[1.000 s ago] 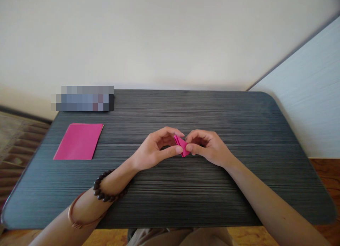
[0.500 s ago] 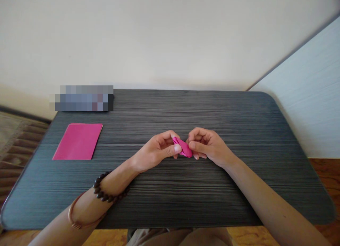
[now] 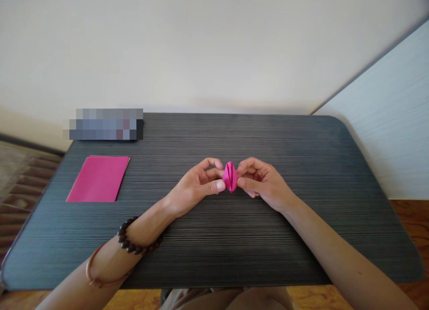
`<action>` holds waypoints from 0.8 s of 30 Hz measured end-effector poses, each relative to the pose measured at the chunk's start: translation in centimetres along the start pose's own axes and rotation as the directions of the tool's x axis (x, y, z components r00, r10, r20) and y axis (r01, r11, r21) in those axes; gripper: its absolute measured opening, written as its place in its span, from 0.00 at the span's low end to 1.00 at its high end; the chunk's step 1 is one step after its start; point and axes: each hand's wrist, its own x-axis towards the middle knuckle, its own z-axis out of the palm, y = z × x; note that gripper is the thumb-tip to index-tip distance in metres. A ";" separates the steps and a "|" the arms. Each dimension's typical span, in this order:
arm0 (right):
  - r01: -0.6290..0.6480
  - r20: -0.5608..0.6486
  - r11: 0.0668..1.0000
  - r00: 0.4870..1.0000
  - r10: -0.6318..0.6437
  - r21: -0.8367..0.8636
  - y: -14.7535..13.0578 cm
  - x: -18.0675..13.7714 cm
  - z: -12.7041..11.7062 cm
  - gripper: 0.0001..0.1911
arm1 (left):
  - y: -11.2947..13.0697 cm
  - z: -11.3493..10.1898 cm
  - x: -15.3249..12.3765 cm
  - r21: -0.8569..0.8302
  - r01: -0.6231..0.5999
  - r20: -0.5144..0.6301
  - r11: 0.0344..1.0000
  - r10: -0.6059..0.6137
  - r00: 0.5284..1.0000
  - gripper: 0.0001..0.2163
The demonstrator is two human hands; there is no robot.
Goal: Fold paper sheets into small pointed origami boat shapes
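Observation:
A small pink folded paper piece (image 3: 230, 178) stands between my two hands above the dark table, its pointed ends up and down and a slit running along its middle. My left hand (image 3: 201, 182) pinches its left side, the thumb in front and the fingers curled behind. On the other side, my right hand (image 3: 261, 180) grips the right edge between thumb and fingers. Parts of the fingers behind the paper are hidden.
A stack of square pink paper sheets (image 3: 98, 179) lies at the left of the striped dark table (image 3: 228, 252). Behind it, at the back left corner, sits a pixelated object (image 3: 105, 124). A pale wall rises along the table's back edge.
The folded paper has turned from a slanted position to upright, and its slit now faces me. Both hands have shifted slightly, with the left fingers lifted a little.

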 end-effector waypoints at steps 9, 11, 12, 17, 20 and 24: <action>-0.044 0.102 0.998 0.994 0.038 0.050 -0.1 0.0 -0.1 0.14 | 0.3 0.1 -0.1 0.039 0.072 0.027 0.997 -0.073 0.997 0.14; -0.062 0.107 0.997 0.993 0.056 0.053 0.0 0.0 -0.2 0.14 | 0.4 0.2 -0.1 0.039 0.075 0.039 0.996 -0.077 0.996 0.13; -0.069 0.105 0.996 0.992 0.063 0.053 0.0 0.0 -0.2 0.14 | 0.5 0.2 -0.1 0.040 0.075 0.042 0.996 -0.077 0.996 0.13; -0.117 0.078 0.992 0.990 0.113 0.037 -0.1 0.0 -0.3 0.14 | 0.3 0.1 0.0 0.072 0.065 0.026 0.995 -0.067 0.997 0.11; -0.156 0.109 0.988 0.982 0.155 -0.005 -0.4 0.0 -0.4 0.09 | 0.1 -0.1 0.0 0.079 0.039 0.013 0.996 -0.040 0.999 0.10; -0.198 0.133 0.978 0.970 0.204 -0.061 -0.8 0.0 -0.5 0.07 | 0.1 0.0 0.0 0.078 0.027 0.010 0.997 -0.028 1.000 0.08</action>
